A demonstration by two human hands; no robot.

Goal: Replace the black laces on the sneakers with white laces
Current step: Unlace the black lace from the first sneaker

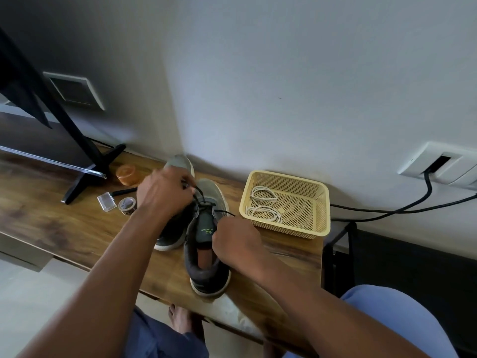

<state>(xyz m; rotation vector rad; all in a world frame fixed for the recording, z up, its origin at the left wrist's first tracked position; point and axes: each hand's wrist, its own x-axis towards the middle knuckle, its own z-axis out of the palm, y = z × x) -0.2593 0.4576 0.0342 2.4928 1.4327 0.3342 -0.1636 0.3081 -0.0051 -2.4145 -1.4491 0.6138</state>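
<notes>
A wooden desk [64,228] runs along the wall, its near edge toward the person. A black stand [85,161] rests at the far left of it. At the desk's far right corner sits a yellow mesh basket [324,202] with two coiled white laces [263,205] on its floor. Two grey sneakers stand side by side near the middle of the desk, toes to the wall: the right sneaker [206,270] has its heel at the near edge, while the left sneaker [178,164] lies farther back, largely hidden by the forearm. The left hand [165,195] is curled above the sneakers, its fingertips pinching one end of the black lace [200,196], which is threaded through the eyelets of the right sneaker. The right hand [236,241] is closed at that sneaker's collar, beside the tongue; another black lace end runs to it, though whether the fingers grip the lace or the shoe cannot be told. Left of the sneakers lie an orange jar [126,174], a tape roll [127,204] and a small clear box [106,202].
</notes>
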